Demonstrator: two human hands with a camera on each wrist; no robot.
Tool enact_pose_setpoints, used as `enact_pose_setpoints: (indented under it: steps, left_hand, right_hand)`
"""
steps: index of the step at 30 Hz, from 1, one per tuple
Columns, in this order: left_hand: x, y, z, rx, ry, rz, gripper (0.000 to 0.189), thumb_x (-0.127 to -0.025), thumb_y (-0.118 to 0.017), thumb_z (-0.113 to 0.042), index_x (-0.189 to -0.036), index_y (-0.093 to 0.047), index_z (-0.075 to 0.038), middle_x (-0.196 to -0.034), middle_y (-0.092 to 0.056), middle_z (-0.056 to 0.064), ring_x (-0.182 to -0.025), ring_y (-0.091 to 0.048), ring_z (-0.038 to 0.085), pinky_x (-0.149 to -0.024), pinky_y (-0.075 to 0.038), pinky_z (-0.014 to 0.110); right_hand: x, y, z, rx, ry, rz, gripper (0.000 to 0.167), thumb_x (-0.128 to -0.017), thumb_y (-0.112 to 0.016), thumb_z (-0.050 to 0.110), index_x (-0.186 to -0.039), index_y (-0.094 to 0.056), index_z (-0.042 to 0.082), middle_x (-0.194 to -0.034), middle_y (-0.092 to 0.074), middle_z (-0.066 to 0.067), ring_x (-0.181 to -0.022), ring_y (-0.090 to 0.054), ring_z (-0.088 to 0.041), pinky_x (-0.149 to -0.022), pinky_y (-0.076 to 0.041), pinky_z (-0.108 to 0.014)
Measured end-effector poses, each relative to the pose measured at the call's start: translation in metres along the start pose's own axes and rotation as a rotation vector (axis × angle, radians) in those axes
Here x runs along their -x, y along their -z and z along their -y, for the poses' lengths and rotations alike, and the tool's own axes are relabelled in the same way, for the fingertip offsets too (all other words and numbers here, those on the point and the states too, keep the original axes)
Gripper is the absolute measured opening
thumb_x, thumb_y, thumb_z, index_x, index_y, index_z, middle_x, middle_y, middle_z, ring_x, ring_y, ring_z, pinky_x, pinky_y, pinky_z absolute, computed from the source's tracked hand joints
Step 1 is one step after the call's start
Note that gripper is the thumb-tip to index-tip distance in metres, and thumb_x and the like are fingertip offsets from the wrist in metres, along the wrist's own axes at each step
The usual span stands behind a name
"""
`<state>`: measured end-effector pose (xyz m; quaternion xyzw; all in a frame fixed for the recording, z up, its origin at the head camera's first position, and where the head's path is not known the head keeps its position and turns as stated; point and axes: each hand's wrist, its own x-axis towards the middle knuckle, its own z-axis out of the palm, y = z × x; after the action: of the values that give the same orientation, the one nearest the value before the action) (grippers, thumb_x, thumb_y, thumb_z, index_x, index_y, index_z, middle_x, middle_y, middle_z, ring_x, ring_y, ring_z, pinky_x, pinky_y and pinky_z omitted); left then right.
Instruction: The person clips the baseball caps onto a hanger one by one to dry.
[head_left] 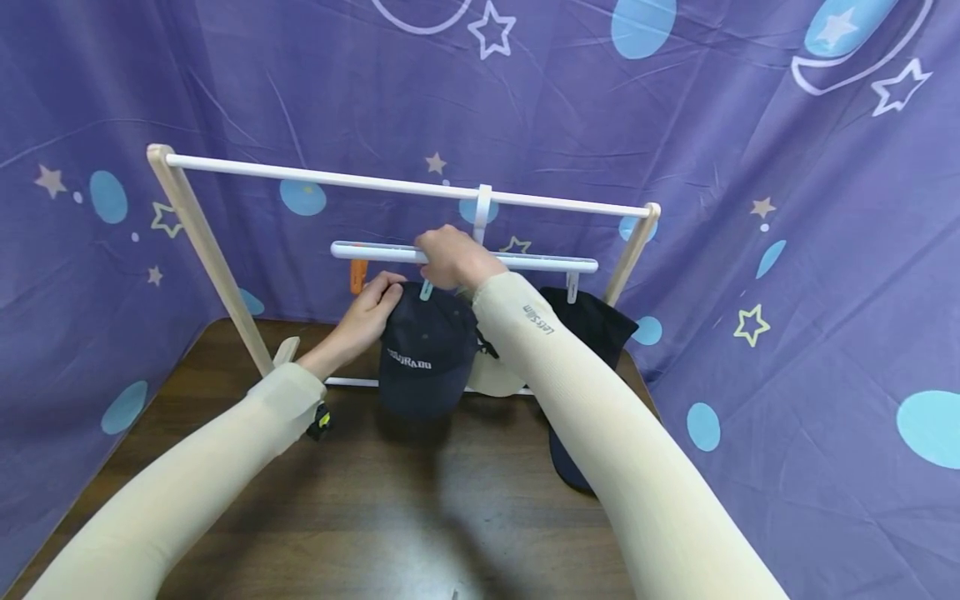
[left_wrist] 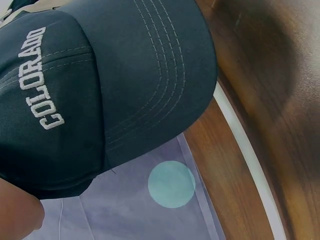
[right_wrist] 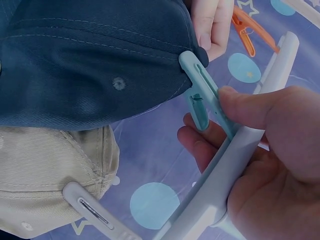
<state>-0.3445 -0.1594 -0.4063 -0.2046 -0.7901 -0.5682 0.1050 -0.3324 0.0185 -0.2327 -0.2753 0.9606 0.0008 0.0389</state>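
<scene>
My left hand (head_left: pixel 367 312) holds a navy baseball cap (head_left: pixel 423 337) with COLORADO lettering by the left side of its crown. The brim points down and toward me. On a white clip hanger (head_left: pixel 375 252), a teal clip (right_wrist: pixel 202 85) has its tip at the cap's edge. My right hand (head_left: pixel 450 257) is at the hanger bar, its thumb on the clip and its curled fingers behind. Whether the clip's jaws are fully closed on the fabric I cannot tell. Beside it hangs a beige cap (right_wrist: pixel 50 165), held at its edge by a grey clip (right_wrist: pixel 92 210).
The hanger hangs from the white rod of a wooden rack (head_left: pixel 307 172). An orange clip (head_left: pixel 358 275) dangles at the bar's left end. A black fabric item (head_left: pixel 592 325) hangs from a white clip (head_left: pixel 573 287) at right. A dark brim (head_left: pixel 567 462) shows below, partly behind my right arm.
</scene>
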Motion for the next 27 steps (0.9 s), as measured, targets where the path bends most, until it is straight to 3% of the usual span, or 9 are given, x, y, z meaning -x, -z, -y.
enact_pose_setpoints:
  steps: [8,12,16,21,27]
  left_hand:
    - [0.002,0.004,0.000,0.016,0.032,0.028,0.041,-0.117,-0.041,-0.030,-0.146,-0.052,-0.004,-0.143,-0.055,0.017,-0.130,-0.051,0.027,-0.107,-0.037,0.036]
    - [0.004,0.006,0.001,-0.026,0.052,0.015,0.042,-0.117,-0.041,-0.031,-0.149,-0.051,-0.006,-0.145,-0.056,0.018,-0.132,-0.051,0.028,-0.107,-0.037,0.036]
    - [0.007,0.006,-0.002,-0.049,0.026,-0.010,0.038,-0.116,-0.043,-0.020,-0.147,-0.054,0.000,-0.145,-0.056,0.025,-0.135,-0.049,0.035,-0.111,-0.035,0.041]
    - [0.009,0.008,-0.001,-0.031,-0.028,-0.042,0.037,-0.114,-0.045,-0.010,-0.146,-0.056,0.005,-0.149,-0.052,0.029,-0.142,-0.042,0.040,-0.117,-0.029,0.052]
    - [0.014,0.014,0.003,-0.087,-0.018,-0.063,0.040,-0.115,-0.046,-0.019,-0.151,-0.054,-0.003,-0.154,-0.049,0.022,-0.137,-0.044,0.036,-0.109,-0.036,0.047]
  right_hand:
    - [0.000,-0.002,-0.005,-0.008,0.017,-0.031,0.044,-0.110,-0.058,0.017,-0.152,-0.056,0.005,-0.146,-0.063,-0.013,-0.133,-0.061,-0.026,-0.110,-0.048,-0.037]
    - [0.001,-0.005,-0.007,-0.018,0.024,-0.052,0.046,-0.109,-0.058,0.016,-0.153,-0.054,0.004,-0.148,-0.062,-0.014,-0.135,-0.060,-0.027,-0.113,-0.047,-0.038]
    - [0.004,-0.008,-0.008,-0.041,0.038,-0.091,0.048,-0.108,-0.059,0.014,-0.154,-0.053,0.004,-0.149,-0.061,-0.015,-0.135,-0.060,-0.028,-0.114,-0.046,-0.038]
    - [0.009,-0.013,-0.012,-0.091,0.092,-0.176,0.049,-0.105,-0.062,0.010,-0.152,-0.053,0.002,-0.146,-0.063,-0.016,-0.135,-0.060,-0.029,-0.114,-0.046,-0.039]
    - [0.016,-0.020,-0.023,-0.249,0.230,-0.350,0.041,-0.103,-0.062,0.006,-0.145,-0.062,0.003,-0.142,-0.066,-0.013,-0.133,-0.061,-0.027,-0.114,-0.045,-0.037]
